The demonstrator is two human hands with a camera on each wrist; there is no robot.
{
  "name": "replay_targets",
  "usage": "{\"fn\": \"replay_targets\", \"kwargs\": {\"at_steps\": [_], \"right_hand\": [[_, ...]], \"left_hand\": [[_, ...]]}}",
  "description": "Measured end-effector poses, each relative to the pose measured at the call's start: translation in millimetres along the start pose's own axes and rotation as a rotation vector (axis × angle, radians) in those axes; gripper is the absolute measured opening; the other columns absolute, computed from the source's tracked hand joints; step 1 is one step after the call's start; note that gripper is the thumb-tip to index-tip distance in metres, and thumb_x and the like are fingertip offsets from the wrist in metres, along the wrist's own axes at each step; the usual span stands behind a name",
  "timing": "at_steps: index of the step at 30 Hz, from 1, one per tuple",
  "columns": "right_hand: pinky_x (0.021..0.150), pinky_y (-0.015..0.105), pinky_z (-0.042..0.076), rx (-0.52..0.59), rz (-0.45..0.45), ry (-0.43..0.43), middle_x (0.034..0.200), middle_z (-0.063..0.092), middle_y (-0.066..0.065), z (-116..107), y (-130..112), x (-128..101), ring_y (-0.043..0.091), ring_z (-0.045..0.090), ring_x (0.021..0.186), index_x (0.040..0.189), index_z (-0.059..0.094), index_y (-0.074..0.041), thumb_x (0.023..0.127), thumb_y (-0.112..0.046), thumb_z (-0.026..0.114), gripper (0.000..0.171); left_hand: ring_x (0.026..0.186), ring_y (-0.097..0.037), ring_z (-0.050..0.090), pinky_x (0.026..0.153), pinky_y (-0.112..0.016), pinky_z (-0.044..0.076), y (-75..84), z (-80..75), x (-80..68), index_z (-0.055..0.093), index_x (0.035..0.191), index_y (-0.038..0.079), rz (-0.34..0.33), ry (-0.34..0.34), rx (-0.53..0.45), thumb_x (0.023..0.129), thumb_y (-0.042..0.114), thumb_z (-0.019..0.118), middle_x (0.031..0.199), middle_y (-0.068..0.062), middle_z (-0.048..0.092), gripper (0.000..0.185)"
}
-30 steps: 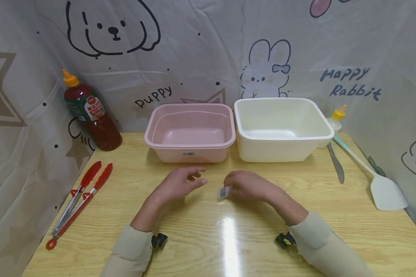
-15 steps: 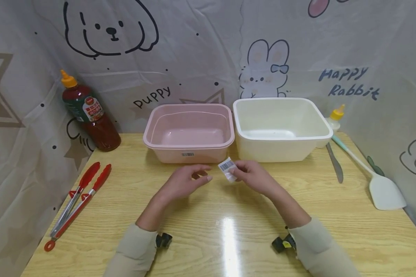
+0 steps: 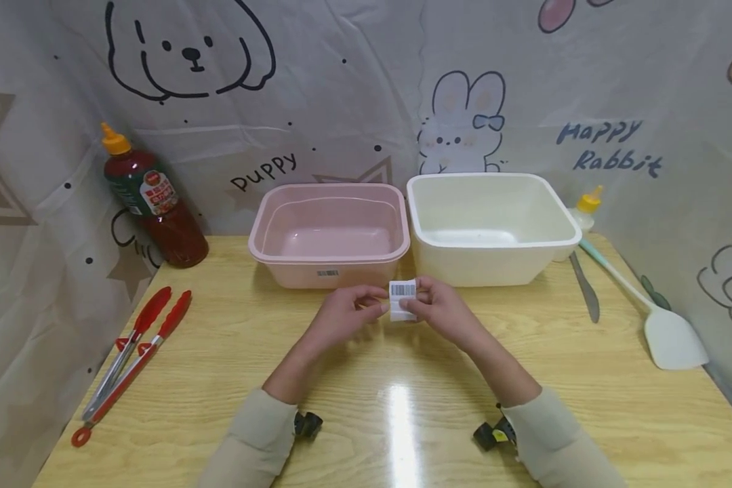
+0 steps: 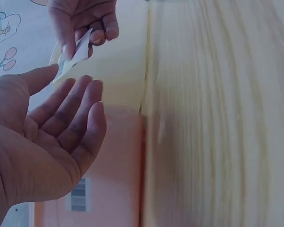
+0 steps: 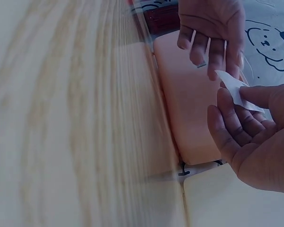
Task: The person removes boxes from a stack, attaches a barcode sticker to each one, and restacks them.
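Small white paper slip with a printed black barcode (image 3: 400, 293): held up off the light wood-grain table (image 3: 317, 386), in front of the gap between the pale pink plastic tub (image 3: 329, 259) and the cream-white plastic tub (image 3: 470, 264). Right hand (image 3: 448, 310) pinches its right side, thumb on the barcode face, fingers bent behind. Left hand (image 3: 348, 315) lies at the slip's left edge, fingers loosely bent and parted, thumb and forefinger a little apart; no hold on it, and whether a fingertip touches cannot be told. Slip bends in both wrist views, so judged thin, limp, next to weightless; likely to crease or tear if tugged hard. Surface looks smooth, perhaps faintly slick; any tacky side cannot be made out. Best hold, in my judgement: a light thumb-and-forefinger pinch at the free left edge, clear of the print. Writing: bars on the slip plain, any digits too small. A second barcode sticker (image 3: 327, 273) sits on the pink tub's front, equally unreadable. Pale printed cloth backdrop (image 3: 341, 122) reads "puppy" and "Happy Rabbit". Dark red sauce bottle with an orange cap (image 3: 152, 203) wears a green-and-red label; its characters and brand not legible.
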State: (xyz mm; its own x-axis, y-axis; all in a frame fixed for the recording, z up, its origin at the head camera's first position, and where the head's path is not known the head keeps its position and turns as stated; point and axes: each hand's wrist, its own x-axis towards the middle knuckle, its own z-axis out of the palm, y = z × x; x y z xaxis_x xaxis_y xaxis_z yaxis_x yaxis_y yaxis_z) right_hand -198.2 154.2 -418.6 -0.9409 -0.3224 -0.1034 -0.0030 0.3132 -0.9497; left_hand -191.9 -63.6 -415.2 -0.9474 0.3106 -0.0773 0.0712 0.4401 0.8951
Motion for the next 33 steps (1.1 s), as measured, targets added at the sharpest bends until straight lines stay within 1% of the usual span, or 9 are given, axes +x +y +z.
{"fn": "replay_targets", "kwargs": {"at_steps": [3,5,11,15,20,24,26,30,33], "right_hand": [[0.085,0.046,0.062,0.011,-0.009,0.001,0.113,0.071,0.029,1,0,-1,0.022,0.073,0.092,0.126,0.054,0.011,0.100,-0.007,0.060,0.032],[0.084,0.046,0.062,-0.002,-0.003,0.011,0.112,0.071,0.028,1,0,-2,0.022,0.073,0.092,0.125,0.055,0.010,0.100,-0.007,0.060,0.031],[0.078,0.040,0.063,-0.033,0.013,0.007,0.106,0.072,0.025,2,4,-5,0.027,0.073,0.087,0.124,0.058,0.009,0.100,-0.009,0.061,0.030],[0.077,0.038,0.062,-0.059,0.010,0.014,0.103,0.073,0.021,1,5,-6,0.024,0.071,0.083,0.121,0.059,0.006,0.100,-0.012,0.062,0.028],[0.077,0.044,0.060,-0.074,-0.008,0.103,0.097,0.072,0.017,-3,4,-6,0.022,0.066,0.078,0.119,0.058,0.000,0.098,-0.011,0.064,0.024],[0.080,0.047,0.062,-0.054,-0.042,0.157,0.101,0.071,0.019,-4,3,-6,0.026,0.069,0.084,0.122,0.055,-0.004,0.096,-0.007,0.066,0.028],[0.080,0.048,0.062,-0.065,-0.068,0.178,0.101,0.072,0.019,-4,2,-7,0.026,0.070,0.084,0.123,0.055,-0.006,0.096,-0.005,0.067,0.030],[0.076,0.051,0.062,-0.124,-0.133,0.208,0.099,0.071,0.016,-3,0,-9,0.023,0.069,0.078,0.112,0.061,-0.008,0.096,-0.005,0.067,0.018],[0.074,0.052,0.061,-0.148,-0.157,0.217,0.098,0.071,0.014,-4,-1,-10,0.021,0.068,0.075,0.104,0.065,-0.008,0.096,-0.006,0.066,0.007]], "left_hand": [[0.086,-0.030,0.074,0.070,-0.036,0.060,1.1,6.1,4.3,0.073,0.119,0.012,-0.011,-0.002,-0.064,0.094,0.022,0.072,0.100,-0.007,0.077,0.027],[0.084,-0.031,0.075,0.071,-0.037,0.061,1.2,10.2,7.0,0.073,0.117,0.006,-0.007,-0.003,-0.097,0.095,0.017,0.071,0.099,-0.011,0.077,0.025],[0.074,-0.018,0.072,0.075,-0.040,0.063,3.5,18.0,9.0,0.072,0.113,-0.002,-0.026,0.016,-0.205,0.095,0.006,0.067,0.106,-0.016,0.076,0.021],[0.074,-0.015,0.070,0.078,-0.042,0.063,5.6,19.5,7.6,0.071,0.114,-0.005,-0.053,0.029,-0.256,0.095,0.003,0.065,0.105,-0.018,0.074,0.021],[0.073,-0.020,0.071,0.077,-0.043,0.063,6.3,20.9,7.4,0.071,0.114,-0.005,-0.070,0.040,-0.249,0.095,0.003,0.066,0.102,-0.018,0.074,0.021],[0.072,-0.023,0.072,0.075,-0.043,0.063,5.9,22.3,7.5,0.071,0.113,-0.006,-0.066,0.045,-0.232,0.095,0.004,0.066,0.103,-0.019,0.074,0.021],[0.073,-0.025,0.073,0.073,-0.042,0.063,5.1,23.0,7.7,0.071,0.113,-0.006,-0.065,0.047,-0.234,0.095,0.005,0.067,0.104,-0.020,0.075,0.022],[0.078,-0.031,0.074,0.072,-0.039,0.062,4.8,23.6,7.9,0.073,0.112,-0.004,-0.090,0.054,-0.251,0.095,0.008,0.068,0.105,-0.019,0.076,0.021],[0.081,-0.034,0.074,0.071,-0.036,0.061,5.9,23.6,7.9,0.073,0.112,-0.001,-0.108,0.052,-0.254,0.095,0.011,0.069,0.105,-0.017,0.076,0.021]]}}
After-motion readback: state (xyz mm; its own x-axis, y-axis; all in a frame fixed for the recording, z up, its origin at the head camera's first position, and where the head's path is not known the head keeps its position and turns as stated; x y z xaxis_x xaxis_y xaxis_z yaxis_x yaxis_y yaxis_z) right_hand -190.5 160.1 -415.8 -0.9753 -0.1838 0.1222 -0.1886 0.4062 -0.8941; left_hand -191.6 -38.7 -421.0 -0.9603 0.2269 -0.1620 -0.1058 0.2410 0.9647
